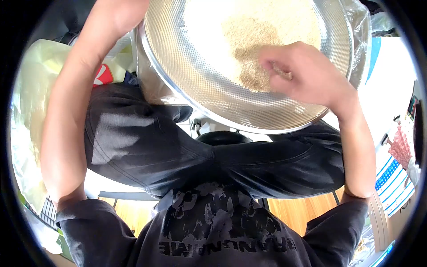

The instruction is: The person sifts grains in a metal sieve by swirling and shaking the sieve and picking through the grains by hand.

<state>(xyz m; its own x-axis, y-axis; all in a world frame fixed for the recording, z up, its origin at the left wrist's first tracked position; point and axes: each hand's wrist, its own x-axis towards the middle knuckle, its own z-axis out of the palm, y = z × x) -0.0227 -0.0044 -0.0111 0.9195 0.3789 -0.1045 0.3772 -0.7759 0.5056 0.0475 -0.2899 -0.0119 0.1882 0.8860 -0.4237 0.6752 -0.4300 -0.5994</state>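
Observation:
A large round metal mesh sieve (249, 120) with a shiny rim spans the upper middle of the view. Inside it lies a layer of fine tan granules (253, 33), too small to name for certain. My right hand (302, 73) is in the sieve just over the granules, its fingers curled closed, with some of them showing between thumb and fingers. At the sieve's left rim is my left hand (129, 13); only its base shows, and its fingers are cut off by the top edge of the frame.
Clear plastic sheeting (153, 84) hangs below the sieve, over my legs (213, 155) in dark trousers. A yellowish plastic bag (33, 102) and a red-and-white package (106, 74) are on the left. Patterned blue-and-white items (393, 178) are at right, above wooden flooring (293, 211).

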